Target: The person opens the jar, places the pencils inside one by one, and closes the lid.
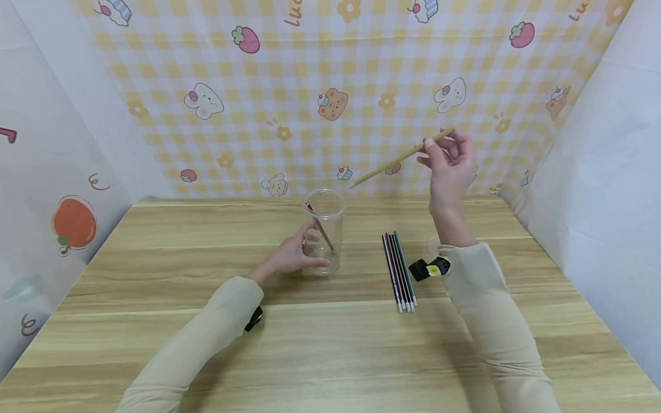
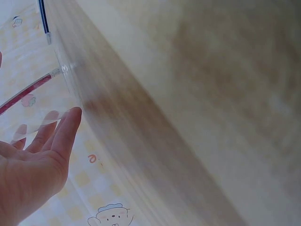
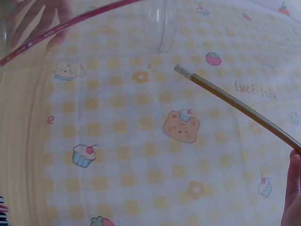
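Observation:
A clear plastic cup stands upright on the table, and my left hand grips its side, thumb in front and fingers behind. Inside the cup leans a dark red pencil, its lower end near the bottom. Raised to the right, my right hand pinches a gold pencil near one end between thumb and fingers. This pencil slants down to the left, its white eraser end close to the cup's rim. In the right wrist view the gold pencil points its eraser toward the cup's mouth.
Several dark pencils lie side by side on the wooden table, between the cup and my right forearm. A yellow checked cloth with cartoon prints hangs behind the table. White sheets border both sides.

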The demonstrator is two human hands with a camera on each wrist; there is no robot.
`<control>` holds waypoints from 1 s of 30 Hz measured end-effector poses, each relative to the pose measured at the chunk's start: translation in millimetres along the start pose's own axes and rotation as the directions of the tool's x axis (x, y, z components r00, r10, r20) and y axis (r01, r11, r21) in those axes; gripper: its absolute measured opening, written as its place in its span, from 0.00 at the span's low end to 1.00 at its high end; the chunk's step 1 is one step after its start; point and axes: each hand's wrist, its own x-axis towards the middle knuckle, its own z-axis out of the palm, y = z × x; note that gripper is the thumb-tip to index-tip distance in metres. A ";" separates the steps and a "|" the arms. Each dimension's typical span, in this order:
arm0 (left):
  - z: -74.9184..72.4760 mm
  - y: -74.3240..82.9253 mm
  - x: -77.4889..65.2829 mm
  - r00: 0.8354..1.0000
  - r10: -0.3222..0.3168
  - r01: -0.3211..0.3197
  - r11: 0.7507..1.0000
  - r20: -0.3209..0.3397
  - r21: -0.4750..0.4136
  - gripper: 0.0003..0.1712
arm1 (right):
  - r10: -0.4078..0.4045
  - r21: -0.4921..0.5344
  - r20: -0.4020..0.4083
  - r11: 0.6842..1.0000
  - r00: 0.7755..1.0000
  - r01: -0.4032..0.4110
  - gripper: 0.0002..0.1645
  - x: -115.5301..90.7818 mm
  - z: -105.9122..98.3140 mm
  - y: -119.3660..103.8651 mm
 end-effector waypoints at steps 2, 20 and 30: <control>-1.1 8.3 -3.8 1.000 -0.005 0.005 1.000 0.008 0.006 0.46 | -0.024 0.023 -0.008 0.999 1.000 0.024 0.14 -1.5 3.2 -3.2; 3.3 -29.5 15.1 0.999 0.008 -0.006 0.999 -0.032 0.051 0.51 | -0.093 -0.109 0.305 0.985 0.948 0.131 0.20 -32.4 26.1 15.8; 0.8 -8.5 4.2 1.000 0.024 -0.024 0.999 -0.018 0.031 0.45 | -0.122 -0.161 0.418 0.965 0.900 0.205 0.23 -40.7 33.3 28.9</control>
